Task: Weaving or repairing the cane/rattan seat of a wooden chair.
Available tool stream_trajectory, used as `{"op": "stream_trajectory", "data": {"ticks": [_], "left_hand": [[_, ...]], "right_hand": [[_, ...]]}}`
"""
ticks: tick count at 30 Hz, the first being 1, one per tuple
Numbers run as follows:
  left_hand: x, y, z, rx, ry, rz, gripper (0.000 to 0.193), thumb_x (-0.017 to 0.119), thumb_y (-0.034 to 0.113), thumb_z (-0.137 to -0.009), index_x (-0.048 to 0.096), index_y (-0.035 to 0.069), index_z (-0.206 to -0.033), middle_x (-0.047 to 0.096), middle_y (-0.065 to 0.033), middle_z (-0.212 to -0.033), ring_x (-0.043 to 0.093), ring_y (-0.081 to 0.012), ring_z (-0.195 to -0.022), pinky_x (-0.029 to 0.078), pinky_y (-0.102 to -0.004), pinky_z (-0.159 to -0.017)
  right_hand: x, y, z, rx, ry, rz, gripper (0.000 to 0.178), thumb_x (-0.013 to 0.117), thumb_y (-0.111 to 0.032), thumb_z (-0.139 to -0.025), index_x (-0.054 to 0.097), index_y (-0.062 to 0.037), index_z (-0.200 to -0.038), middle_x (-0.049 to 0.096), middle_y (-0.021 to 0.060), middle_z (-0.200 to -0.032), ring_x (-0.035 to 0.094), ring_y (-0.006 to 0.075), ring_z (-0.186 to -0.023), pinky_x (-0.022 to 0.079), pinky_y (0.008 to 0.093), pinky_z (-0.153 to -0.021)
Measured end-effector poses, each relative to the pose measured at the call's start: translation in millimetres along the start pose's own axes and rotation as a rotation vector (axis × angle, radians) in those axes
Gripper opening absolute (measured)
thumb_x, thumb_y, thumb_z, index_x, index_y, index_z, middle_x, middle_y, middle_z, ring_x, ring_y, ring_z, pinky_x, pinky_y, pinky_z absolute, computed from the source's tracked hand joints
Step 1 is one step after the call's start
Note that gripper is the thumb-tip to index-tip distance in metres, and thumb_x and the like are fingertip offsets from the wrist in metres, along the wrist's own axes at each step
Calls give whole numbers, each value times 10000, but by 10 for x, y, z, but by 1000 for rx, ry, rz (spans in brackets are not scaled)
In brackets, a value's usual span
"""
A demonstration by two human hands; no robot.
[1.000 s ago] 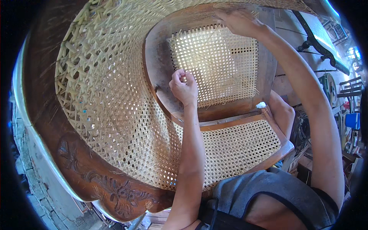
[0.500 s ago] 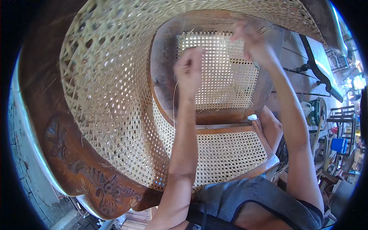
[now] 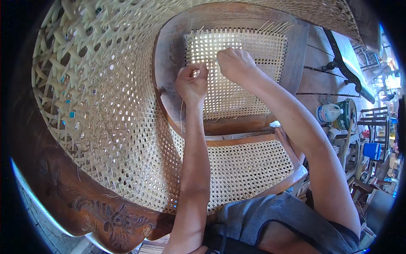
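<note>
A square of open-woven cane fills the middle of a brown wooden seat frame. Over the left part of this weave my left hand is pinched, thumb against fingertips. A thin cane strand hangs from it beside the wrist. Just to the right, and slightly farther away, my right hand is closed above the weave with its knuckles up. Its fingertips are hidden, so whatever it may grip does not show. Loose cane ends stick out at the panel's far right corner.
Curved cane webbing rises on the left inside a carved wooden rim. Nearer me is another cane panel. A white wad sits by the frame. To the right stand a white jug and a blue container.
My right hand has come left and a little nearer from the panel's far right, and its fingers are now closed. My left hand has shifted slightly left and nearer. The view has shifted a little.
</note>
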State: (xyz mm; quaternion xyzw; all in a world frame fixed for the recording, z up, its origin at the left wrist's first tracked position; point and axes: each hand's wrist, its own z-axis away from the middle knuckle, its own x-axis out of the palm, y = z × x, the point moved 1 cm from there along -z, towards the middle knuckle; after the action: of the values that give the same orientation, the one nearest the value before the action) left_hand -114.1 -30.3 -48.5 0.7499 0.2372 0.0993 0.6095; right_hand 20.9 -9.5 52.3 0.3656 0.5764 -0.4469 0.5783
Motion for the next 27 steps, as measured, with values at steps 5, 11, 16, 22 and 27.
{"op": "stream_trajectory", "data": {"ticks": [5, 11, 16, 22, 27], "left_hand": [[12, 109, 35, -3, 25, -142, 146, 759, 169, -737, 734, 42, -803, 644, -39, -737, 580, -112, -673, 454, -259, -633], [-46, -6, -39, 76, -93, -191, 232, 750, 278, -788, 745, 63, -875, 665, -90, -756, 636, -165, -690, 486, -301, -655], [-101, -131, -124, 98, -171, -169, 239, 741, 299, -814, 748, 78, -902, 666, -87, -764, 640, -179, -700, 478, -310, -643], [-85, 2, -150, 35, -251, -166, 222, 746, 303, -811, 747, 94, -884, 649, -64, -756, 631, -174, -697, 471, -309, -637], [-66, 124, -127, 21, -299, -278, 220, 755, 286, -802, 737, 98, -915, 651, -72, -794, 643, -201, -726, 494, -319, -668]], "right_hand": [[50, -64, -43, 10, 48, 21, 139, 532, -35, -806, 661, 11, -832, 679, 228, -906, 677, 392, -875, 546, 477, -756], [-24, -139, -32, -23, 1, 118, 150, 556, -47, -857, 691, 4, -899, 694, 192, -935, 696, 339, -900, 573, 433, -752], [-78, -133, -74, -9, -3, 116, 185, 553, -37, -795, 666, 31, -925, 673, 254, -929, 669, 406, -926, 526, 490, -820], [-161, -130, -112, 109, -132, 144, 238, 529, -174, -897, 681, 8, -918, 668, 255, -1011, 668, 390, -941, 519, 479, -835], [-235, 41, -12, 158, -78, 226, 280, 547, -254, -936, 712, -31, -900, 712, 168, -912, 695, 302, -907, 530, 439, -789]]}}
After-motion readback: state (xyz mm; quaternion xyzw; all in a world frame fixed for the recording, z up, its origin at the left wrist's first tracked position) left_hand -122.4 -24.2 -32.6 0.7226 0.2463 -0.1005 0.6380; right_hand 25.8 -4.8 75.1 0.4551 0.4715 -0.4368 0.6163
